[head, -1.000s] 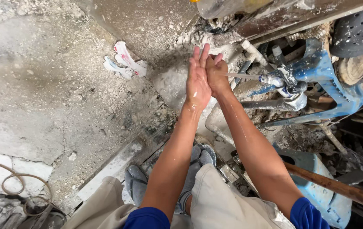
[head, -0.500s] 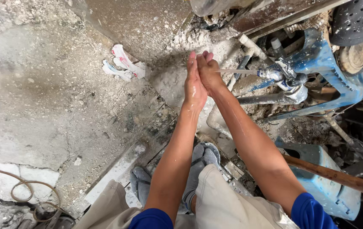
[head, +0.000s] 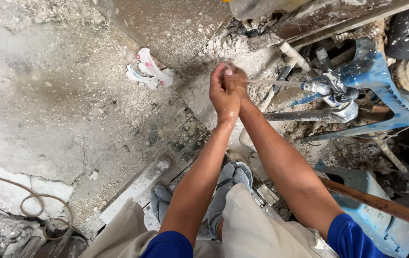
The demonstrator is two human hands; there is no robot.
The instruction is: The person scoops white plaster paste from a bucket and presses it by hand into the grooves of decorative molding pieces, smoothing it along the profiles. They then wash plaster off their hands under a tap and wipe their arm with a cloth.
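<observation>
Left hand (head: 223,93) and right hand (head: 239,81) pressed palm to palm, fingers extended, gripping nothing, wet, in water stream (head: 273,83) from metal tap (head: 326,88), rubble-strewn concrete floor (head: 61,110) below

We see bare wet forearms and hands, left hand (head: 224,95) and right hand (head: 239,79), short royal-blue sleeves (head: 168,244), dusty beige trousers (head: 257,229), and grey footwear (head: 228,184), possibly rubber clogs, though the toes are partly hidden by our knees.

2 hands (head: 227,93), 1 tap (head: 331,95), 2 sandals (head: 228,191).
</observation>
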